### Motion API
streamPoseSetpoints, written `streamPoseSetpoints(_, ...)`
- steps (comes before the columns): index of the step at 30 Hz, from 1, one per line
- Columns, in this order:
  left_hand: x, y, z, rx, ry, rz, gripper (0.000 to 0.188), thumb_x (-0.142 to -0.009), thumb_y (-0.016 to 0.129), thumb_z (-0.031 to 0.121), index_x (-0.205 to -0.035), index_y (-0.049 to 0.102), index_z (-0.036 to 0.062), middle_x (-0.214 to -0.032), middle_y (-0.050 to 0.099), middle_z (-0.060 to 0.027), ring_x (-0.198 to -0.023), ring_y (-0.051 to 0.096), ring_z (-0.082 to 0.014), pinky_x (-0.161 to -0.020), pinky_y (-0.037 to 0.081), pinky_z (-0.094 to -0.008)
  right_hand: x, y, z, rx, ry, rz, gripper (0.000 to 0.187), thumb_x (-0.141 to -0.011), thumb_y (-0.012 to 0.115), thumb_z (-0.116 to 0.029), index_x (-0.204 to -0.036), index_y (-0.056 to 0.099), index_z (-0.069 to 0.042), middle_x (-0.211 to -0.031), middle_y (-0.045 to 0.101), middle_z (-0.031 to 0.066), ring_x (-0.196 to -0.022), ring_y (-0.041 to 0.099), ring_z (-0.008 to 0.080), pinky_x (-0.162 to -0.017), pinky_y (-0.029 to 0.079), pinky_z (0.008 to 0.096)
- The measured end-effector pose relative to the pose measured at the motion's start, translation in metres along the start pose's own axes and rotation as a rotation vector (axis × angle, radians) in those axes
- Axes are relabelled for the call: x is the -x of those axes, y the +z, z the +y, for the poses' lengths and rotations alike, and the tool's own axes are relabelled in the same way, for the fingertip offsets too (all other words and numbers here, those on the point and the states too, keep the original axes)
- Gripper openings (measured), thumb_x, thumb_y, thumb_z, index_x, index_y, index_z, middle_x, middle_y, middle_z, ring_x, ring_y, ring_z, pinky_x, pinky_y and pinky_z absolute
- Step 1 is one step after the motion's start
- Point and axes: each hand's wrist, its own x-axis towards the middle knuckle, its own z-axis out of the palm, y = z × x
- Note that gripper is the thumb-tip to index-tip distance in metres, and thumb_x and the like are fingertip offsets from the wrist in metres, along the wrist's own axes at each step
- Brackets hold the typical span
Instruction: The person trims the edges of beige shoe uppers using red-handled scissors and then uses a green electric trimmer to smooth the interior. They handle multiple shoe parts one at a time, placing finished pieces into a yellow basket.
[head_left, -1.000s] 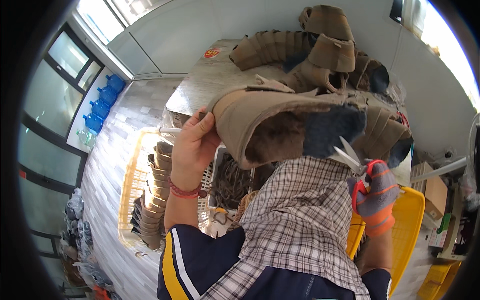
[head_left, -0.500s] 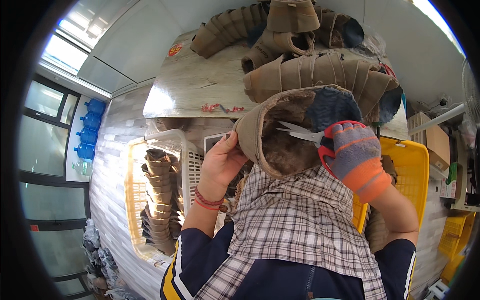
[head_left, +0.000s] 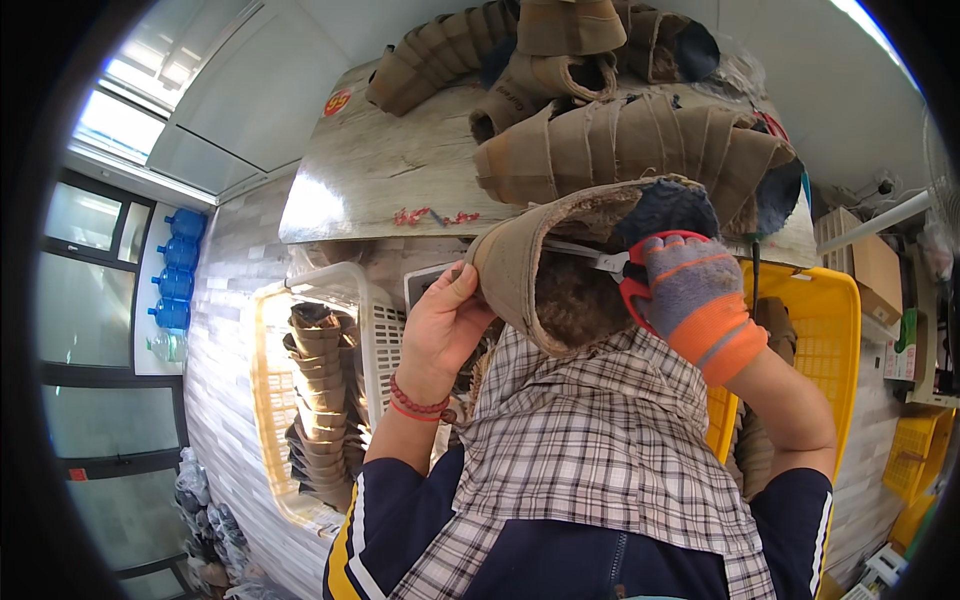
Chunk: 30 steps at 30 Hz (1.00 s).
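Observation:
A tan fabric piece (head_left: pixel 510 265), shaped like a wide open-ended tube, hangs tilted in front of my apron. Fuzzy brown lining and a dark blue quilted patch show inside it. My bare left hand (head_left: pixel 445 318) pinches its left edge, thumb on the outer side. In my right hand (head_left: pixel 700 300), which wears a grey and orange glove, are red-handled scissors (head_left: pixel 632 285). Their blades reach into the piece's opening and look nearly together, tips near the left inner wall. Whether they touch the lining I cannot tell.
On the wooden table (head_left: pixel 370 180) ahead lie nested rows of similar tan pieces (head_left: pixel 620 150) and red scraps (head_left: pixel 435 216). A white basket (head_left: pixel 268 400) holding stacked pieces stands at left; a yellow crate (head_left: pixel 845 340) stands at right. Blue water bottles (head_left: pixel 178 268) line the far left wall.
The scissor blades, spread apart before, have come together and gone further left into the piece. My right hand has shifted slightly left; my left hand keeps its grip.

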Motion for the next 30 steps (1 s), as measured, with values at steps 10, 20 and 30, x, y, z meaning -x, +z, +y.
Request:
streamPoseSetpoints(10,0.003,0.000,-0.013,0.015,-0.026,0.002,0.034,-0.092,0.055,0.018,-0.122,0.051,0.0017,-0.118,0.059,-0.0085,-0.110,0.054,-0.0224,-0.098,0.040,-0.0420,0.063,-0.006,0.041,-0.471,0.135,0.204,0.049,-0.061,0.084,-0.032,-0.093,0.058,-0.004,-0.075,0.060,0.0066,-0.063,0.056,0.0185,-0.062,0.046,0.0295)
streamPoseSetpoints(20,-0.059,0.074,-0.117,-0.345,-0.049,-0.295,0.025,-0.091,0.055,0.009,-0.116,0.056,0.0034,-0.120,0.058,-0.0057,-0.107,0.054,-0.0139,-0.093,0.042,-0.0266,0.079,0.040,0.013,-1.122,0.474,0.686,0.047,-0.073,0.075,-0.008,-0.113,0.053,0.002,-0.102,0.062,0.0103,-0.093,0.060,0.0180,-0.082,0.048,0.0291)
streamPoseSetpoints(30,-0.152,-0.060,-0.044,-0.476,0.735,0.433,0.024,-0.091,0.059,0.016,-0.109,0.051,0.0012,-0.112,0.055,-0.0061,-0.102,0.051,-0.0137,-0.092,0.039,-0.0274,0.028,0.056,0.172,-0.790,0.616,0.965,0.034,-0.076,0.070,-0.004,-0.107,0.056,0.000,-0.096,0.063,0.0069,-0.086,0.059,0.0157,-0.077,0.048,0.0282)
